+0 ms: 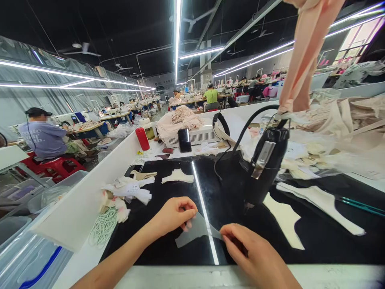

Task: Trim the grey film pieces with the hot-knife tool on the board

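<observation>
Glossy black worktop [168, 249] (garment workshop)

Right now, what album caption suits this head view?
Left hand and right hand pinch a sheer fabric piece on a black table.

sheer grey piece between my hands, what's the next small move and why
Probably lower the sheer grey piece flat onto the black table: the left hand and right hand pinch its opposite ends, and white cut pieces already lie flat there.

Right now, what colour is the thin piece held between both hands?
Translucent pale grey; the thin piece shows best in the head view.
</observation>
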Demonstrator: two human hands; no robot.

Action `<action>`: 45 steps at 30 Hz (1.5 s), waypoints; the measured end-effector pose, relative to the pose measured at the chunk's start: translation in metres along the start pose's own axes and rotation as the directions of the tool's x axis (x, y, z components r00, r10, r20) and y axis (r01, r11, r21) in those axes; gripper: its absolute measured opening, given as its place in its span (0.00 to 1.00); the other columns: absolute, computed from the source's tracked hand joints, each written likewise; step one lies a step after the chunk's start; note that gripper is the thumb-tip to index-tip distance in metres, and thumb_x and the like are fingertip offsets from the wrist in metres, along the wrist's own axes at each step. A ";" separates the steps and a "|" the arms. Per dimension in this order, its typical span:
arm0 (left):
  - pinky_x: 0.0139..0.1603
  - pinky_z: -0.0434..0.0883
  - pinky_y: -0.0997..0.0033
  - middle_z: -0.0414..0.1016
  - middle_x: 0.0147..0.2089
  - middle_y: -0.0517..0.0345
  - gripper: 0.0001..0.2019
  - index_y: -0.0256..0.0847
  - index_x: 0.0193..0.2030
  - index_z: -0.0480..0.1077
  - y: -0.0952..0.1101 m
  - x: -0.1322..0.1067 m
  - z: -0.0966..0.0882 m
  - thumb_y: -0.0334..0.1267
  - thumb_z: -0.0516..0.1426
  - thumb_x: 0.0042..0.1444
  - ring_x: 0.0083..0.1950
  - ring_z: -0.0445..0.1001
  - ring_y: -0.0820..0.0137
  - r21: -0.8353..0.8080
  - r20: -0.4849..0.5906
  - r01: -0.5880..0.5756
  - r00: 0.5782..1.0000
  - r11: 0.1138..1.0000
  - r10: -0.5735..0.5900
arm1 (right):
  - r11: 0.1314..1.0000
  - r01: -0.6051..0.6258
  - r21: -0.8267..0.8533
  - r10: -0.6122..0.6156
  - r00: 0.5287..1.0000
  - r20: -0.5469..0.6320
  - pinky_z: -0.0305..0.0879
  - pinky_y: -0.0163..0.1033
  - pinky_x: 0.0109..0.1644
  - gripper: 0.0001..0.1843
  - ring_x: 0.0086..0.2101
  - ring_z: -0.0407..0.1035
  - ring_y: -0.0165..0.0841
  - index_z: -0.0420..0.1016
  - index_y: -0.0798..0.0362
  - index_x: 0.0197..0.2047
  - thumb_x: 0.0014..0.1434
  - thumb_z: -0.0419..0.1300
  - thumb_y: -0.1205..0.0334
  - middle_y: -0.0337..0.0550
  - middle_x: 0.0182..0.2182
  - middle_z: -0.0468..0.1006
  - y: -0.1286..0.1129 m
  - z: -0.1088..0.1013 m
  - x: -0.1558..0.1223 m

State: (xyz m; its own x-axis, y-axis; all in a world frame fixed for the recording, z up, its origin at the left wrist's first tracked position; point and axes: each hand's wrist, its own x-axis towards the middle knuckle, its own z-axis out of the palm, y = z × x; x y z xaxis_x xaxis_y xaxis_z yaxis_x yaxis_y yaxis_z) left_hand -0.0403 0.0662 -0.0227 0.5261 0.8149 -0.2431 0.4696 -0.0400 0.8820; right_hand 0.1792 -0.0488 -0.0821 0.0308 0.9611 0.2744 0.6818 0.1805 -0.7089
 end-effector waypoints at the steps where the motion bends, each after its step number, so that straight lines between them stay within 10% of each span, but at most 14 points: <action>1: 0.29 0.74 0.72 0.73 0.37 0.55 0.15 0.35 0.44 0.73 -0.003 0.003 0.002 0.46 0.57 0.60 0.33 0.75 0.70 0.059 -0.030 -0.030 0.999 0.998 0.032 | 0.996 0.069 -0.063 -0.072 0.996 -0.044 0.64 0.40 0.37 0.16 0.31 0.72 0.34 0.76 0.47 0.38 0.74 0.49 0.55 0.39 0.33 0.77 0.007 0.003 0.001; 8: 0.57 0.70 0.63 0.75 0.50 0.54 0.13 0.41 0.48 0.77 -0.012 0.005 0.009 0.39 0.51 0.69 0.49 0.74 0.66 0.446 -0.140 -0.292 0.911 0.846 0.388 | 0.850 0.336 -0.405 -0.425 0.892 -0.154 0.71 0.38 0.37 0.11 0.34 0.77 0.32 0.76 0.49 0.51 0.76 0.53 0.59 0.40 0.37 0.78 0.029 -0.013 -0.005; 13: 0.55 0.72 0.72 0.78 0.49 0.59 0.14 0.46 0.51 0.78 -0.029 0.009 0.008 0.40 0.50 0.74 0.50 0.78 0.71 0.535 -0.148 -0.435 0.796 0.725 0.587 | 0.888 0.139 -0.438 -0.236 0.956 -0.174 0.71 0.36 0.45 0.11 0.39 0.77 0.31 0.78 0.45 0.48 0.77 0.54 0.54 0.37 0.39 0.80 0.053 -0.076 -0.015; 20: 0.55 0.74 0.82 0.80 0.50 0.65 0.13 0.51 0.52 0.79 -0.047 0.021 0.005 0.45 0.53 0.74 0.49 0.81 0.75 0.574 -0.203 -0.494 0.687 0.653 0.697 | 0.773 -0.150 -0.617 -0.155 0.898 -0.412 0.67 0.45 0.46 0.23 0.40 0.74 0.41 0.79 0.52 0.47 0.77 0.51 0.44 0.46 0.41 0.81 0.116 -0.153 0.008; 33: 0.59 0.70 0.89 0.79 0.53 0.73 0.11 0.56 0.55 0.76 -0.056 0.022 0.005 0.44 0.53 0.75 0.52 0.81 0.82 0.639 -0.161 -0.516 0.637 0.571 0.754 | 0.501 -0.267 -0.823 0.055 0.959 -0.278 0.69 0.46 0.50 0.09 0.43 0.72 0.37 0.80 0.58 0.48 0.74 0.58 0.64 0.46 0.41 0.78 0.142 -0.142 0.065; 45: 0.59 0.70 0.89 0.80 0.51 0.72 0.11 0.53 0.53 0.78 -0.056 0.022 0.005 0.44 0.53 0.75 0.50 0.81 0.82 0.666 -0.167 -0.525 0.588 0.530 0.791 | 0.608 -0.360 -0.708 0.199 0.932 -0.303 0.71 0.45 0.53 0.09 0.44 0.75 0.36 0.80 0.57 0.45 0.74 0.60 0.62 0.44 0.40 0.80 0.139 -0.148 0.066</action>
State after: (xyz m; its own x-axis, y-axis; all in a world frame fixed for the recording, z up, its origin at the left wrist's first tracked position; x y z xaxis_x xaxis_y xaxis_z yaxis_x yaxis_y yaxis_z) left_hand -0.0513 0.0837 -0.0800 0.5630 0.5442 0.6220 0.4452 -0.8338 0.3266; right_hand 0.3841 0.0089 -0.0664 0.3859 0.8685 0.3112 0.9207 -0.3840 -0.0701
